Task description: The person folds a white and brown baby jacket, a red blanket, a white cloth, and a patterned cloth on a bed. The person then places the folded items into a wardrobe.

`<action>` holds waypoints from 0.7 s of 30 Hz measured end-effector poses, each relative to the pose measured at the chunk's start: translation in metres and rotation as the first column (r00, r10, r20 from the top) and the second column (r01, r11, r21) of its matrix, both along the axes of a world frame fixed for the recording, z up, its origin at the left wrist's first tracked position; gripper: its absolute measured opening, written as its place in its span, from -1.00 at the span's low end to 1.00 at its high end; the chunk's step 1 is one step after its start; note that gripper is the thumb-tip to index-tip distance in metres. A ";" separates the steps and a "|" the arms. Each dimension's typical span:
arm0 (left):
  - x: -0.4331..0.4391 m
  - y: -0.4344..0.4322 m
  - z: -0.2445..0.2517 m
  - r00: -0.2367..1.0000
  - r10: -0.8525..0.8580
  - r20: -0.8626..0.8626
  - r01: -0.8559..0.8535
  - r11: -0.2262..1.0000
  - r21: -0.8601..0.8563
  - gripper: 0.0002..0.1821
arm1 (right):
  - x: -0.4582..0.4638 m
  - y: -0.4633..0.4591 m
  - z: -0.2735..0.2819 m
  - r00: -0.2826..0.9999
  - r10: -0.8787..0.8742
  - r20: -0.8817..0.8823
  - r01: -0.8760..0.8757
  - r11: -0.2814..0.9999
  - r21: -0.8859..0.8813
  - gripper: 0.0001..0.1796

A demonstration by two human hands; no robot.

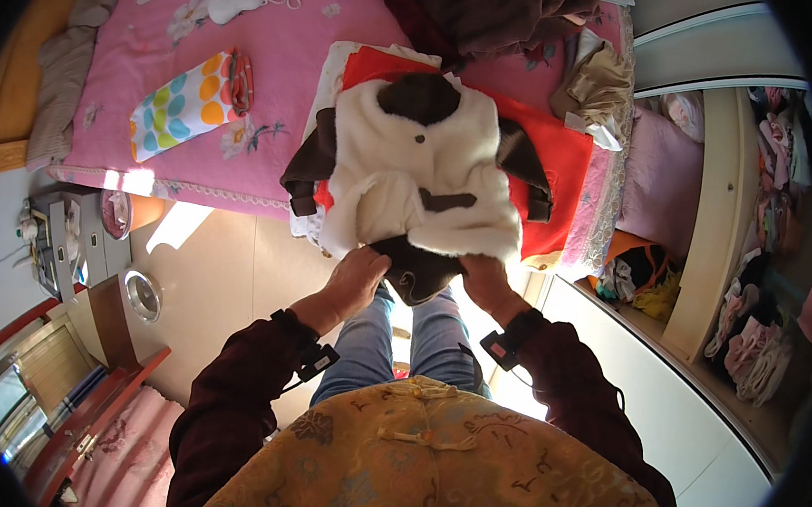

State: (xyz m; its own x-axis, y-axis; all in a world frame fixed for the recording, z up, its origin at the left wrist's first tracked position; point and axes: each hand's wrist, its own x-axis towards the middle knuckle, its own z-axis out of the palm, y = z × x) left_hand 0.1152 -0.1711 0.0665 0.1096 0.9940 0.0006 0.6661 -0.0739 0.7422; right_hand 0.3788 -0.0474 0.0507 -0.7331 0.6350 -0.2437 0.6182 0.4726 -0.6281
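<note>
A white fluffy vest-like garment (415, 138) with a dark collar and a button lies spread at the bed's near edge. Dark brown sleeves (309, 164) stretch out on both sides of it. My left hand (358, 275) grips the left part of a dark brown hem (418, 270) with a curled pattern, which hangs below the white fabric. On the right, my right hand (485, 276) holds the other side of that hem, its fingertips partly hidden under the white edge. Beneath the garment lies a red cloth (557, 170).
The bed (277, 70) has a pink floral cover. A dotted folded cloth (183, 106) lies at left, a brown plush blanket (501, 3) at the top. An open wardrobe (710, 215) with clothes stands at right. A bin (132, 212) and a metal basin (143, 295) are on the left.
</note>
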 end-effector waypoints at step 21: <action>-0.049 0.164 0.004 0.956 0.292 -0.031 -0.272 0.920 0.283 -0.59 | -0.058 0.171 0.011 0.872 -0.409 -0.270 0.363 0.909 -0.205 -0.84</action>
